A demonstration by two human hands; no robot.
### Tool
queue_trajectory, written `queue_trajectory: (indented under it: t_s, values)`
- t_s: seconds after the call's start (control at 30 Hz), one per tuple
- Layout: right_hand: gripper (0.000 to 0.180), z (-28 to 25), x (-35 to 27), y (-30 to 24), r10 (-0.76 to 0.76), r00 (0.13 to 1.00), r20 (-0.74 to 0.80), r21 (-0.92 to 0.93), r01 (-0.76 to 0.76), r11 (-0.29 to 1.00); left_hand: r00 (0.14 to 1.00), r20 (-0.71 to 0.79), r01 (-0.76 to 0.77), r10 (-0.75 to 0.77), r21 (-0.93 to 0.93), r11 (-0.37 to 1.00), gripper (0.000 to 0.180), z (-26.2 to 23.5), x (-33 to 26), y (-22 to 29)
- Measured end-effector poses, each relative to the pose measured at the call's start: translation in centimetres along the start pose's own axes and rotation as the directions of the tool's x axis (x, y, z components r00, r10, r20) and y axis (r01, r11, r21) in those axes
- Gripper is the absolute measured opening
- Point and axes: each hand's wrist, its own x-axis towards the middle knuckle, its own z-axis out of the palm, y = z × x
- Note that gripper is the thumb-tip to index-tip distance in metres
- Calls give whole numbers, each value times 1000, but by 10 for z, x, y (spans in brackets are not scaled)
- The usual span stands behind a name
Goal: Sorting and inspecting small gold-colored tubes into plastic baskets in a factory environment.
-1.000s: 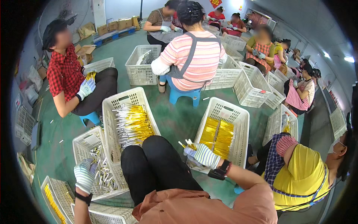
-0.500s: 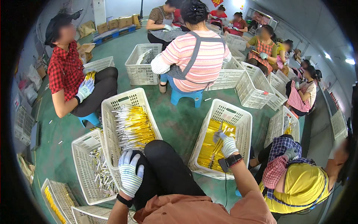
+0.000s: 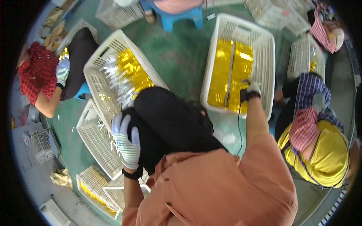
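Observation:
My left hand, in a striped knit glove, rests on my left knee with its fingers spread and holds nothing. Beside it stands a white basket with a heap of slim pen-like gold and silver tubes. In the white basket to the right, rows of slim gold tubes lie tightly packed in two bands with a dark seam between them. My gloved right hand is low in this basket at the near part of the right band. Its fingers are blurred and mostly hidden by the wrist.
Below the left basket, another white basket holds loose silver pieces. A basket with gold pieces stands at lower left. Co-workers sit close by, one in red checks, one in yellow. A blue stool is ahead.
The view has tilted downward. My right hand has moved nearer along the right basket; the loose gold tubes that it gripped no longer show. My left hand stays on my knee.

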Motion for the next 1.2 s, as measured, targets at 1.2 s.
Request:
queue_trajectory:
  t_s: [1.2]
  values:
    - [29, 33, 62, 8, 628, 712, -316, 858, -68, 509, 992, 116, 50, -55, 44, 998, 40, 24, 9, 9]
